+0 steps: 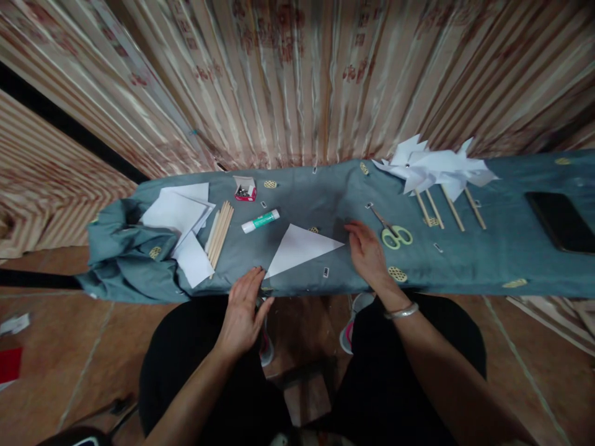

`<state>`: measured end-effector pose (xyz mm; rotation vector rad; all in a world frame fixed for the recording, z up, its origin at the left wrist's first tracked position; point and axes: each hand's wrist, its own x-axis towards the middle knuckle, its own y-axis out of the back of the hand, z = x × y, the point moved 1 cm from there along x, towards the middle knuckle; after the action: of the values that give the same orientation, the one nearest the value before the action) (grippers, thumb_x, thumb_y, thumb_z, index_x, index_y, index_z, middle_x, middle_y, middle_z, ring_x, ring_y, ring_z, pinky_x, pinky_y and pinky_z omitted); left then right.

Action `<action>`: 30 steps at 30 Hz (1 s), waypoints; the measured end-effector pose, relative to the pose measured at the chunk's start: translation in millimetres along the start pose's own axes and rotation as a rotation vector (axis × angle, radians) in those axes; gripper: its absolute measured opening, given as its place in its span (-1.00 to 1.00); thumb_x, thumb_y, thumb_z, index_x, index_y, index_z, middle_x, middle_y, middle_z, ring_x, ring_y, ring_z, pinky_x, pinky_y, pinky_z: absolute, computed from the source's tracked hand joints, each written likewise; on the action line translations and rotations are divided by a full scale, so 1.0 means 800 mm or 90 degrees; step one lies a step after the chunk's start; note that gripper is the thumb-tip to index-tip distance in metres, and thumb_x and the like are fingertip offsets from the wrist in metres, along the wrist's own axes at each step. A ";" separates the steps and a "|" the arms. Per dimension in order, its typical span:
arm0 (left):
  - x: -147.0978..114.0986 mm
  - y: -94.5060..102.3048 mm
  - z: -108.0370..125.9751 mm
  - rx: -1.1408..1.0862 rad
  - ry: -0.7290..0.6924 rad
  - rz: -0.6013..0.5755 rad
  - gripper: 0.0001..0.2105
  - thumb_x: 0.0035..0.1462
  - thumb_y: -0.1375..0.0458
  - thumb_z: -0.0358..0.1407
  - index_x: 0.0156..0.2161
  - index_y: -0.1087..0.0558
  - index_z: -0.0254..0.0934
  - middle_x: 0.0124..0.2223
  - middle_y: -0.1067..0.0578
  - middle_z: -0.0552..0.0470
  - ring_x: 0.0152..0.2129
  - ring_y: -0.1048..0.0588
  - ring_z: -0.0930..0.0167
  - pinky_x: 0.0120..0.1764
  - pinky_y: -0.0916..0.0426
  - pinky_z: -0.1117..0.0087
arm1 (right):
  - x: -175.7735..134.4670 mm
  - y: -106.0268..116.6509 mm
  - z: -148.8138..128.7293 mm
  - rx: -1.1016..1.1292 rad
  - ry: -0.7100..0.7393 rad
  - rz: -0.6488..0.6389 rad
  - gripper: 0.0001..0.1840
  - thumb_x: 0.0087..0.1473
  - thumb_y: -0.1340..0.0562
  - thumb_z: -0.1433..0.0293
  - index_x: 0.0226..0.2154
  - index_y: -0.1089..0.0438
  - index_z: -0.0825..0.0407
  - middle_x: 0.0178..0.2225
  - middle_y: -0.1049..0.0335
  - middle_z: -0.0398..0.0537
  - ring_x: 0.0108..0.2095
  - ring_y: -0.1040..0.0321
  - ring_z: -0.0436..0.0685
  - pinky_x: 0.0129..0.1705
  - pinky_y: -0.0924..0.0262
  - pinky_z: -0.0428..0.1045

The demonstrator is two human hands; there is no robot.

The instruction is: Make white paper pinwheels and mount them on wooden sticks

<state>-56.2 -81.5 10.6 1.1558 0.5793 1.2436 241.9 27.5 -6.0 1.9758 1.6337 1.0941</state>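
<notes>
A white paper triangle [302, 249], seemingly a folded sheet, lies flat on the grey-green cloth in front of me. My left hand [244, 308] rests by its lower left corner, fingers stretched out and fingertips at or close to the paper. Beside the right-hand point is my right hand [367, 251], its fingers extended and holding nothing. Scissors with light green handles [395, 236] lie just right of that hand. Above the triangle sits a white and green glue stick [261, 221].
Wooden sticks [220, 235] and loose white paper sheets [174, 210] lie on the left, near a small red box of metal pins [245, 189]. Several paper pinwheels [441, 167] on sticks lie at the right, then a black phone [560, 221]. A pleated curtain [297, 87] hangs behind.
</notes>
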 end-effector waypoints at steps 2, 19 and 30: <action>0.008 -0.002 0.001 -0.037 0.039 0.012 -0.51 0.31 0.01 -0.14 0.27 -0.15 -0.27 0.23 -0.34 -0.26 0.20 -0.29 0.16 0.17 -0.22 0.00 | 0.003 0.000 -0.007 -0.009 0.019 -0.047 -0.56 0.25 0.00 0.25 -0.01 -0.42 0.11 0.12 -0.34 0.24 0.15 -0.26 0.33 0.19 -0.13 0.27; 0.042 -0.015 0.015 -0.109 0.132 0.014 -0.52 0.31 0.09 -0.06 0.19 -0.31 -0.31 0.21 -0.38 -0.25 0.19 -0.29 0.13 0.19 -0.15 -0.04 | 0.023 -0.014 -0.033 0.149 0.052 -0.195 -0.83 0.02 -0.23 0.45 -0.30 -0.50 -0.02 0.15 -0.35 0.07 0.16 -0.31 0.24 0.21 -0.12 0.22; 0.068 0.009 0.011 -0.398 0.315 0.039 -0.34 0.23 0.07 0.10 0.21 -0.31 -0.39 0.16 -0.45 -0.25 0.14 -0.38 0.16 0.23 -0.16 0.09 | 0.023 0.014 -0.039 0.270 0.024 -0.156 -0.95 0.07 -0.21 0.37 -0.37 -0.41 -0.03 0.21 -0.26 0.07 0.20 -0.24 0.21 0.24 -0.06 0.21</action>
<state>-36.1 -34.9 33.2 0.3423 0.4599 1.6253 226.9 35.4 27.5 1.9256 2.2058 0.7418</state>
